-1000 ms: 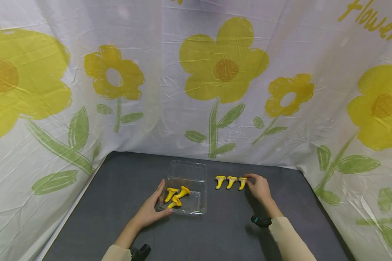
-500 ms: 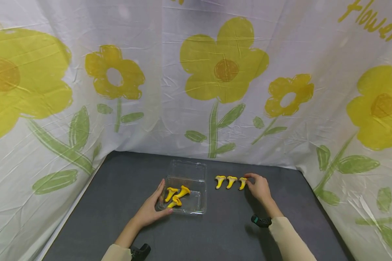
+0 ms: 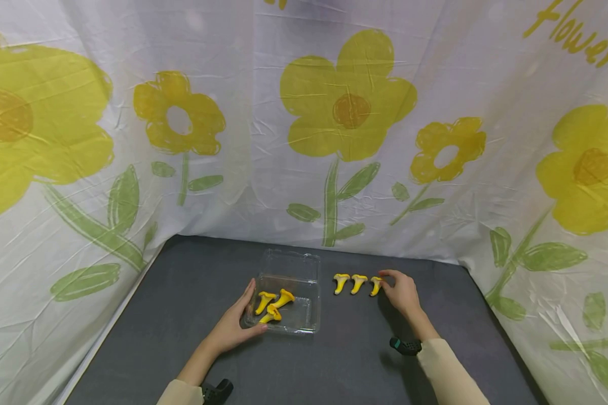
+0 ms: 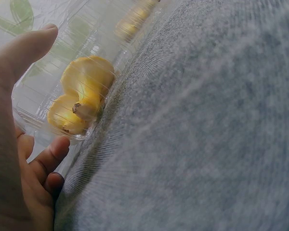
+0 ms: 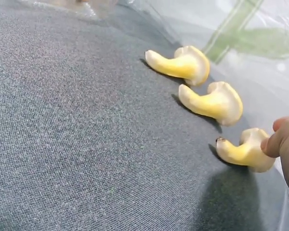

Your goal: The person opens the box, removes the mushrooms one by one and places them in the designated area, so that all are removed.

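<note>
In the head view, my left hand [image 3: 233, 322] holds the left side of a clear plastic clamshell box [image 3: 304, 323], thumb at the near corner and fingers along the side. Inside lie three yellow chanterelle mushrooms [image 3: 284, 298], gathered to the left; the lid stands open at the back. To the box's right, three more chanterelles form a row on the table. My right hand [image 3: 401, 291] pinches the cap of the rightmost chanterelle [image 5: 248, 151] between thumb and finger. The middle chanterelle [image 5: 214, 103] and the left chanterelle [image 5: 180, 66] lie apart from the hand.
A dark grey cloth covers the table [image 3: 344, 365]. White curtains [image 3: 243, 169] printed with yellow flowers hang along the back and both sides, close to the table's edges. A black band [image 3: 405, 345] circles the right wrist, another the left.
</note>
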Demonstrator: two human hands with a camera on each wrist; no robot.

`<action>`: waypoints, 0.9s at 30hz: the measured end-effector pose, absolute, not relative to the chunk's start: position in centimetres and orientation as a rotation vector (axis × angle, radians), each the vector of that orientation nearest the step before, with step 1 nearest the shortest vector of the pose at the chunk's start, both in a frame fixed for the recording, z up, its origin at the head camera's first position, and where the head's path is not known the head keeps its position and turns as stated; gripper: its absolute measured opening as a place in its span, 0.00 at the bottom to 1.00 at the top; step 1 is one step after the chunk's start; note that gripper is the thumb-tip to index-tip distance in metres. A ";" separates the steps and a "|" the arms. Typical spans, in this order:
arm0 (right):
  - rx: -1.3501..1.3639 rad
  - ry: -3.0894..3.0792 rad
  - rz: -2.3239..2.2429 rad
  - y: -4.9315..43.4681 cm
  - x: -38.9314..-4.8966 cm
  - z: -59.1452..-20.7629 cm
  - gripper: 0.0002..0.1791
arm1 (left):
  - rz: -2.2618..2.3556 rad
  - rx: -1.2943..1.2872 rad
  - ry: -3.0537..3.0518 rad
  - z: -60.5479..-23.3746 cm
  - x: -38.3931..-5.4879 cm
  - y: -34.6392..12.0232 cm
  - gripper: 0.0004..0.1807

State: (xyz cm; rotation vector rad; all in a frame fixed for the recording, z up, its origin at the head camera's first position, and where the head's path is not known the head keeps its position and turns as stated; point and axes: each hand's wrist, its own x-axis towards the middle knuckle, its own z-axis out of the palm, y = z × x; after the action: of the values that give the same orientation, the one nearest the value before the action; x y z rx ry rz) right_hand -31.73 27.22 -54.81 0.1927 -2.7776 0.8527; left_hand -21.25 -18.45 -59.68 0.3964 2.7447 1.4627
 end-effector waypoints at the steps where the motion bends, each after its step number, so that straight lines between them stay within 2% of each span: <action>1: 0.193 -2.776 0.853 27.2 -31.7 -54.8 0.15 | 1.464 0.397 2.743 -59.7 -21.2 -18.5 0.65; 27: 0.378 -2.611 0.865 24.0 -29.7 -52.6 0.16 | 1.521 0.440 2.740 -59.9 -21.4 -18.6 0.64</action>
State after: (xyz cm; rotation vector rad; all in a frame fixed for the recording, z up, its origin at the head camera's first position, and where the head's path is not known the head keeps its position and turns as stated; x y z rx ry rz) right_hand -29.73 23.97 -52.60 0.3782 -2.6111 0.8646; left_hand -21.39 -18.57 -59.93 0.4403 2.7398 1.5208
